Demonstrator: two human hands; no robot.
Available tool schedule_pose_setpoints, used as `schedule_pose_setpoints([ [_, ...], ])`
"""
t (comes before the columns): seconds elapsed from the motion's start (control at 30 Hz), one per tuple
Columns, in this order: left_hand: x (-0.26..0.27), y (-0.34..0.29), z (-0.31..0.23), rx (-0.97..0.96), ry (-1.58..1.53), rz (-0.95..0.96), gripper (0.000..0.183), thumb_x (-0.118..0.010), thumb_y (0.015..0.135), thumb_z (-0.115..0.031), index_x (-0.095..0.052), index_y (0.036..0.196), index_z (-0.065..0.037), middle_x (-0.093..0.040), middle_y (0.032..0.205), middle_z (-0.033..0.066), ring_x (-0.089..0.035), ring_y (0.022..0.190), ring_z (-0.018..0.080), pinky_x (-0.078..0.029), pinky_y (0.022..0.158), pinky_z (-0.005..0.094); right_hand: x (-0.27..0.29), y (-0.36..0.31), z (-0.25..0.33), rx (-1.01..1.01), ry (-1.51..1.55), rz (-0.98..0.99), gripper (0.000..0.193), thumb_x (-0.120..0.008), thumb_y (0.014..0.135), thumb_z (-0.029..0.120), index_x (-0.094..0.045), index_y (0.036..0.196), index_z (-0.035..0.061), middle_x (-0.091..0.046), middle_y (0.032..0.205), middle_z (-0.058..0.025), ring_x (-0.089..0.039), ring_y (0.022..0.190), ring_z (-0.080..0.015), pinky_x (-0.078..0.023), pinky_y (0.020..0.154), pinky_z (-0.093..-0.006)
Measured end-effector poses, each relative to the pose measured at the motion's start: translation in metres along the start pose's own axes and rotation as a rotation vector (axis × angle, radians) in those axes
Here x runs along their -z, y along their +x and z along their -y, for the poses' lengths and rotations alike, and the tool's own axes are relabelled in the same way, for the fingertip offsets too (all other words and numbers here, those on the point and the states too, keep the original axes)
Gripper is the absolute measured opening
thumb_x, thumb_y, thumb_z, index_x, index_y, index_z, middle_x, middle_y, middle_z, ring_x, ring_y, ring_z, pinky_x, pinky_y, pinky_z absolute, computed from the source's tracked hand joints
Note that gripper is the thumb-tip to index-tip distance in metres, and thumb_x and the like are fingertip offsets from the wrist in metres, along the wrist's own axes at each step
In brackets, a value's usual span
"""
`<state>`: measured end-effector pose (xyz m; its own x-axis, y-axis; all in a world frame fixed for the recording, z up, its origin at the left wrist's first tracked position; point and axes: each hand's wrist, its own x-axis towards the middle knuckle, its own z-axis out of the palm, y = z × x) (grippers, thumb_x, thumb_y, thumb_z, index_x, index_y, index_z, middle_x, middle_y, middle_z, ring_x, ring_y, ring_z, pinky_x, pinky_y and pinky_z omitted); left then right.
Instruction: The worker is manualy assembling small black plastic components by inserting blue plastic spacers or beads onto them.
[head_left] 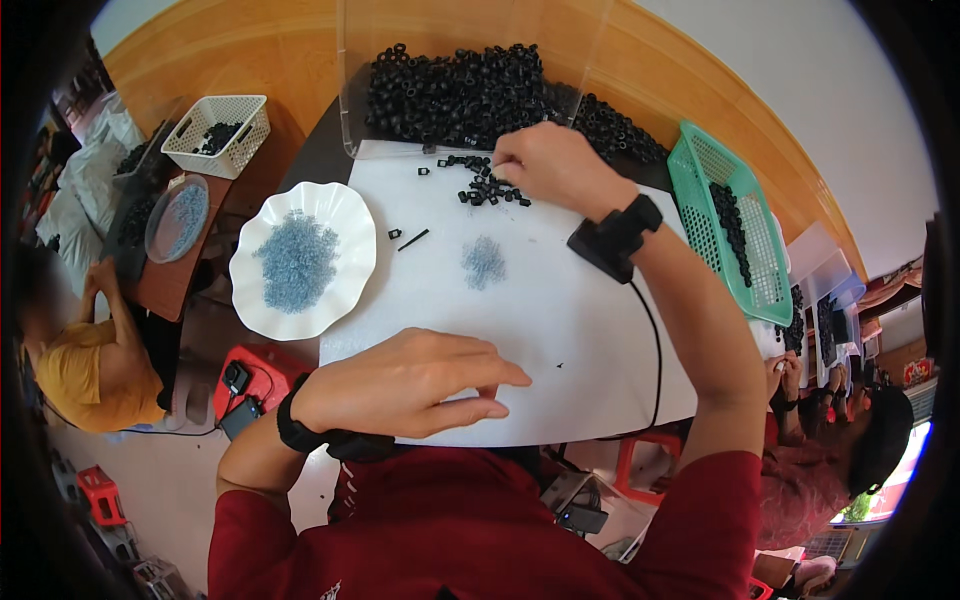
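Observation:
My right hand [555,168] reaches to the far side of the white work sheet [590,320], fingers curled down at a loose cluster of small black square plastic parts [480,190]. Its fingertips are closed, but whatever they pinch is hidden. Close to my body, my left hand [425,380] hovers over the near edge of the sheet, thumb and fingers apart with nothing between them. A small heap of tiny clear-bluish pieces [484,262] lies mid-sheet. Left of it are a single black part [395,234] and a thin black stick [413,240].
A white scalloped plate [355,215] of bluish pieces stands left. Behind, a clear bin [350,120] holds many black parts. To the right is a green basket [690,190]. A cable [655,345] hangs from my right wrist device. Other people sit at both sides.

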<state>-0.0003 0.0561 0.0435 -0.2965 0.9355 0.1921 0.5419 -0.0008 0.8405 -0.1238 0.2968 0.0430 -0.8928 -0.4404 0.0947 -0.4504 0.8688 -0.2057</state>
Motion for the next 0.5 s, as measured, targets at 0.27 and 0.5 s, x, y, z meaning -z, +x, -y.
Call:
schedule_pose_setpoints([
  [0.27,-0.010,-0.011,0.026,0.232,-0.055,-0.053,0.025,-0.062,0.091,-0.018,-0.062,0.110,-0.001,-0.066,0.093,0.0134,-0.064,0.079,0.0279,-0.050,0.072,0.0347,0.037,-0.045,0.010,-0.033,-0.078,0.239,0.018,-0.058,0.082,0.019,-0.068,0.088,0.0040,-0.067,0.079,-0.0146,-0.064,0.078,-0.0340,-0.051,0.070,-0.0415],
  [0.5,-0.013,-0.036,0.033,0.296,-0.298,-0.087,0.027,-0.061,0.093,-0.020,-0.063,0.114,-0.002,-0.067,0.090,0.0097,-0.063,0.079,0.0205,-0.049,0.072,0.0315,0.147,-0.087,0.008,-0.132,-0.189,0.319,0.014,-0.065,0.082,0.014,-0.067,0.088,0.0019,-0.067,0.078,-0.0133,-0.064,0.072,-0.0278,-0.051,0.067,-0.0363],
])
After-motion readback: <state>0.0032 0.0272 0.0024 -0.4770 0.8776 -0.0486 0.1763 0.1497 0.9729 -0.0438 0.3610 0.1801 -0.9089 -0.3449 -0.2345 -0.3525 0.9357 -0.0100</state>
